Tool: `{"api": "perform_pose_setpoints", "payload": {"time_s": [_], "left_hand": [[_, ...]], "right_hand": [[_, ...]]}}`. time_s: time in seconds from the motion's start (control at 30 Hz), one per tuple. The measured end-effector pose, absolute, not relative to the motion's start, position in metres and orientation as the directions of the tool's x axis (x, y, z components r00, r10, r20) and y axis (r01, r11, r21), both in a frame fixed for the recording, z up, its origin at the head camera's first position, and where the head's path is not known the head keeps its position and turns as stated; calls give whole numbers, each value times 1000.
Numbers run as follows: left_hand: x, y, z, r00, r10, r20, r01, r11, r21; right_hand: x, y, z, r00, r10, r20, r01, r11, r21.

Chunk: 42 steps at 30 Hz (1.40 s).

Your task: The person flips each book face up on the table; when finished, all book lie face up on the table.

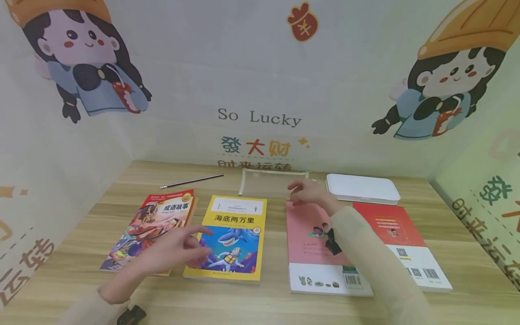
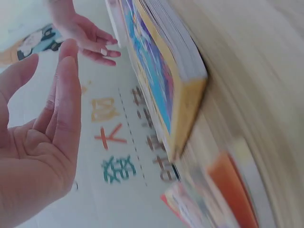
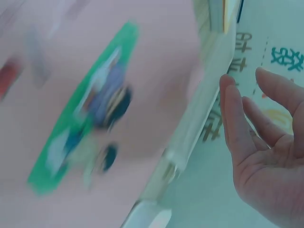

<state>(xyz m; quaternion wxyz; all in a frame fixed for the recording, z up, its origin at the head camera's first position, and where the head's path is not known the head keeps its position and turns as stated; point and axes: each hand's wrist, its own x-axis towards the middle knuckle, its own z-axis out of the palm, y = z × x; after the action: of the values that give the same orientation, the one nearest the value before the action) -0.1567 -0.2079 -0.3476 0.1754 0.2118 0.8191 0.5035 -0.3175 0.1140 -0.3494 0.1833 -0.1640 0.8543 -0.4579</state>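
My left hand [image 1: 172, 248] hovers over the gap between a yellow-bordered book [image 1: 233, 212] and a colourful storybook [image 1: 178, 205], its fingers loosely bent around nothing. In the left wrist view, that hand [image 2: 47, 137] is beside the yellow-bordered book [image 2: 173, 80], apart from it. My right hand [image 1: 308, 193] is held above the far end of a pink book [image 1: 304, 243], near a see-through zip pouch [image 1: 264, 184]. Nothing lies between the fingers of this hand [image 3: 266, 137] in the right wrist view, where the pink book [image 3: 156, 61] looks blurred.
A red and white book [image 1: 390, 221] lies at the right, partly behind my right sleeve. Behind it sits a white case [image 1: 361, 187]. A dark pencil [image 1: 192, 181] lies at the back left of the wooden table [image 1: 243, 307]. A printed cloth [image 1: 183, 90] encloses the back and sides.
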Motion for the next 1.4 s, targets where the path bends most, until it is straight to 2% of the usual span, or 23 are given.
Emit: {"api": "perform_pose_setpoints", "payload": {"time_s": [0.3, 0.57, 0.83, 1.07, 1.27, 1.4], "left_hand": [[-169, -167, -354, -803, 589, -90, 193, 399, 896], [-176, -136, -365, -749, 651, -122, 202, 399, 894], [-173, -115, -374, -747, 633, -203, 61, 369, 928], [-169, -96, -382, -772, 595, -225, -84, 256, 963], [-161, -77, -388, -781, 557, -282, -215, 184, 959], [-155, -68, -389, -777, 548, -309, -255, 175, 951]], "right_hand": [[-321, 158, -353, -866, -472, -164, -159, 571, -806], [-321, 194, -354, -863, -492, -116, -179, 512, -840], [-321, 220, -354, -889, -426, -166, -106, 546, -831], [-320, 236, -356, -902, -376, -212, -89, 642, -761], [-319, 243, -360, -904, -337, -263, -31, 665, -746], [-318, 244, -362, -904, -318, -285, -4, 674, -739]]}}
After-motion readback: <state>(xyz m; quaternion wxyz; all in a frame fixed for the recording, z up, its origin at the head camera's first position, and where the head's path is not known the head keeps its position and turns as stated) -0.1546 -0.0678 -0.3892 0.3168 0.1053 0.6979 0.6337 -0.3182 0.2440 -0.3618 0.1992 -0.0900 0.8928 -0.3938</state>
